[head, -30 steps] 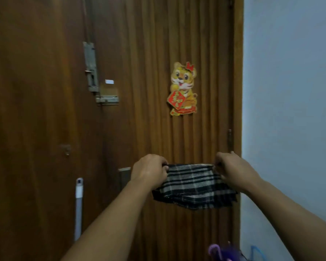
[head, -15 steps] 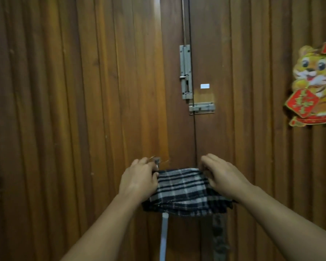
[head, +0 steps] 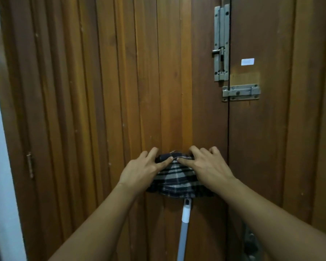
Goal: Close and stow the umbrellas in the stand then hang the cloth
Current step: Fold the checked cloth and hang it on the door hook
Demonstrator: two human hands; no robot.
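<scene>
The plaid cloth (head: 177,178) hangs against the wooden door (head: 105,110), its top edge bunched up high and the rest drooping in loose folds below. Both hands work at that top edge. The left hand (head: 139,173) has its thumb laid across the gathered fabric while its fingers spread straight against the wood above. The right hand (head: 205,166) does much the same from the other side, thumb pressing on the cloth and fingers arched onto the door. The two thumbs nearly meet at the middle of the bunch. Whatever peg or hook sits behind the fabric is hidden, so it cannot be told whether the cloth has caught on it.

The cloth looks thin, soft and light: it sags wherever nothing holds it and will take no shape of its own. A weave like this is unlikely to be slippery, though a small bunch could slide off a short hook (a loop or a fold draped well over it would probably sit safer). The sensible place to take hold is the top hem, close to the middle, where the hands are now, letting the lower part fall free.

Just below the cloth's lower edge a white and grey pole (head: 184,223) stands against the door; to the upper right are a metal slide bolt (head: 221,44) and a latch plate (head: 241,92).
</scene>
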